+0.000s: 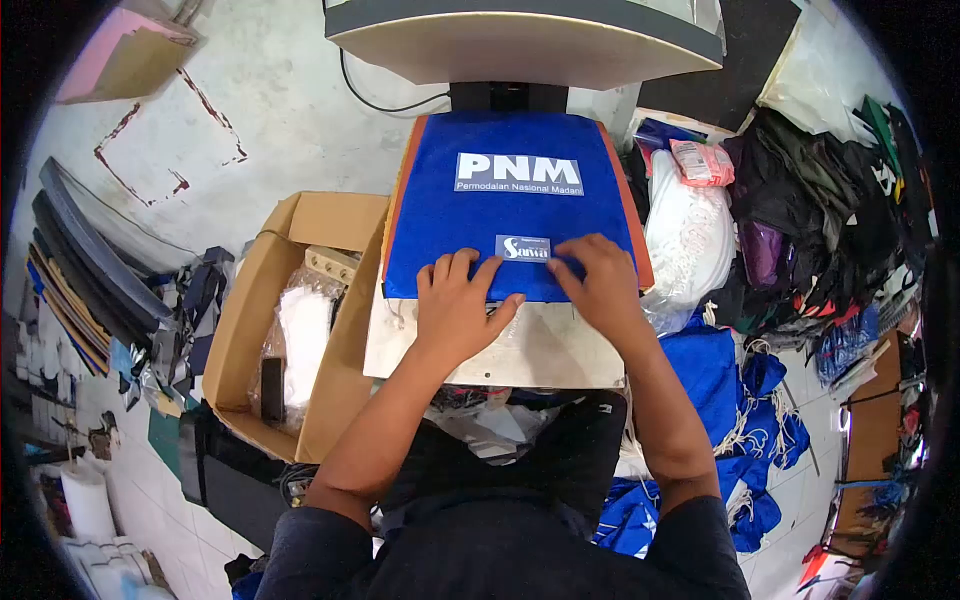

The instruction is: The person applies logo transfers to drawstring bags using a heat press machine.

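Note:
Blue fabric (pixel 430 200) lies flat on an orange-edged platen below the curved top of a machine (pixel 520 40). It bears a large white-lettered PNM transfer (pixel 519 174) and a smaller transfer reading Saiwa (pixel 523 248) near its front edge. My left hand (pixel 460 305) rests on the fabric's front edge, fingers spread, index fingertip at the small transfer's left side. On the right, my right hand (pixel 598 285) touches that transfer's right edge with thumb and index finger, which are apart. Whether its fingertips pinch the film's edge is too small to tell.
An open cardboard box (pixel 235 340) with plastic-wrapped white items and a dark phone stands at left. White bundles (pixel 685 235) and dark garments (pixel 790 190) are piled at right. Blue drawstring bags (pixel 700 375) lie below them. A black cable (pixel 375 103) runs behind.

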`<state>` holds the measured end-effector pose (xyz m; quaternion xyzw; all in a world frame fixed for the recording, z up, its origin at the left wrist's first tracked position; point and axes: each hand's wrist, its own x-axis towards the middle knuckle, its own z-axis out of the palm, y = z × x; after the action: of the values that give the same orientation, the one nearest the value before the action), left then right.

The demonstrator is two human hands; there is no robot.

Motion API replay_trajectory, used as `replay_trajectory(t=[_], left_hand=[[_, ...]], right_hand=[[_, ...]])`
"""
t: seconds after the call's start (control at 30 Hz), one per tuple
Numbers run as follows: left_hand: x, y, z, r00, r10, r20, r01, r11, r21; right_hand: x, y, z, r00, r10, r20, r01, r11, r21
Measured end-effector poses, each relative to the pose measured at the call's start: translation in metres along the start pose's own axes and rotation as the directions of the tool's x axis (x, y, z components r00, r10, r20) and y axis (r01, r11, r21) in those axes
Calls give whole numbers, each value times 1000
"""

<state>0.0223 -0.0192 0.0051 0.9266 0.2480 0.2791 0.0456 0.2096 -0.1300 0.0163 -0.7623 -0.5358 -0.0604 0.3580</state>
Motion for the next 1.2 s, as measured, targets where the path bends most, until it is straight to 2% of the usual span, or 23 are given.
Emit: replay_trajectory(t=[0.03, 0.13, 1.07, 1.13, 1.17, 1.2], left_hand=[[0, 0, 1, 1000, -1, 0, 1, 1000, -2], [-1, 1, 4, 1000, 6, -27, -6, 1000, -10], [-3, -1, 6, 997, -10, -72, 6, 998, -59], [-8, -3, -2, 998, -13, -65, 6, 994, -107], [-12, -7, -11, 991, -10, -134, -10, 990, -144], [-15, -14, -19, 979, -6, -205, -32, 983, -183]], right_hand=[[-6, 0, -1, 992, -125, 29, 127, 990, -68], [-18, 4, 7, 979, -203, 0, 202, 972, -122], [-18, 2, 0, 972, -232, -34, 225, 964, -144], [-10, 12, -14, 967, -217, -136, 217, 976, -16], [2, 15, -31, 945, -277, -172, 269, 961, -71], [15, 18, -48, 912, -330, -244, 330, 943, -43]])
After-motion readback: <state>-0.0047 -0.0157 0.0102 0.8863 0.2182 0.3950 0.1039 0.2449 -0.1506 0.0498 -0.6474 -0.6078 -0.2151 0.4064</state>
